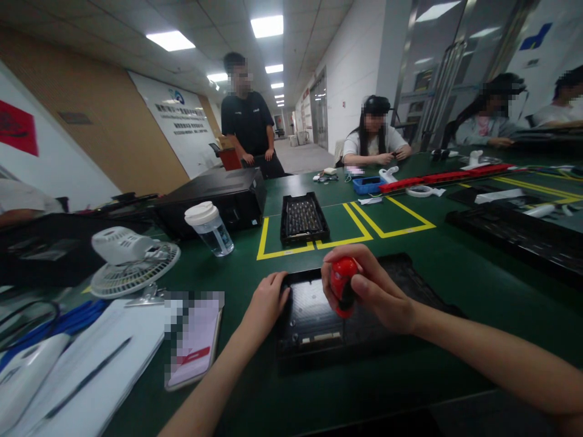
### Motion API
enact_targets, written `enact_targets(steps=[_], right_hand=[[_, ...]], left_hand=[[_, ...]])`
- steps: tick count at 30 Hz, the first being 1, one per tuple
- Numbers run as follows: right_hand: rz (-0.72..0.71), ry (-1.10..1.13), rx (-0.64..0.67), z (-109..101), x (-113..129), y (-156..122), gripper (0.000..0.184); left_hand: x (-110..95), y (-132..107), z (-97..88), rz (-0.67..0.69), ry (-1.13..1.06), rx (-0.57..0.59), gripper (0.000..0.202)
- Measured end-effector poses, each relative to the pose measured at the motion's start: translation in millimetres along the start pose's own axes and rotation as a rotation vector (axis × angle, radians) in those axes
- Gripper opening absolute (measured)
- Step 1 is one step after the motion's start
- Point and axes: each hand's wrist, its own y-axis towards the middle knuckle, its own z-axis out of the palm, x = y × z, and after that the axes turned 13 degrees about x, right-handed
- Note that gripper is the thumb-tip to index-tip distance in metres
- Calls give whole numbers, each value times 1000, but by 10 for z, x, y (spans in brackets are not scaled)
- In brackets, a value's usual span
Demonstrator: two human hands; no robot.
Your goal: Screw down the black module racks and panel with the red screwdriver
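Note:
A black plastic panel [314, 315] lies flat on the green table in front of me, with a shiny, paler surface on its left part. At its upper left edge, my left hand [272, 297] grips the rim with bent fingers. My right hand [371, 285] is closed around the red and black handle of a screwdriver [345, 282], held upright over the middle of the panel. The screwdriver's tip cannot be made out. Beyond the panel lies a black tray-like part [304, 221] with rows of small metallic pieces, inside a yellow tape outline.
On the left are a phone [198, 340], papers with a pen [91, 376], a white fan [134, 261], a lidded cup [210, 227] and a black case [218, 197]. Further right lie a blue tray [368, 184] and another black panel [514, 243]. Several people are around the tables.

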Motion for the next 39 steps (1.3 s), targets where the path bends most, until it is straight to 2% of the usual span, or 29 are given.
enact_targets(steps=[6, 14, 19, 25, 31, 36, 39], right_hand=[[-53, -95, 11, -12, 33, 24, 26], [-130, -19, 10, -13, 62, 65, 31], [-101, -33, -37, -44, -9, 32, 40], [-87, 9, -44, -24, -67, 20, 38], [-28, 204, -78, -4, -39, 2, 22], [31, 153, -59, -2, -1, -9, 35], [2, 99, -31, 6, 4, -4, 32]], left_hand=[[10, -3, 15, 2, -5, -5, 32], [2, -2, 18, -10, -10, 13, 32], [10, 0, 22, 0, -3, -9, 31], [5, 4, 19, 2, -3, 3, 31], [9, 5, 23, 11, 0, -7, 32], [3, 5, 23, 1, 0, 9, 31], [-5, 6, 20, -6, 1, 9, 32]])
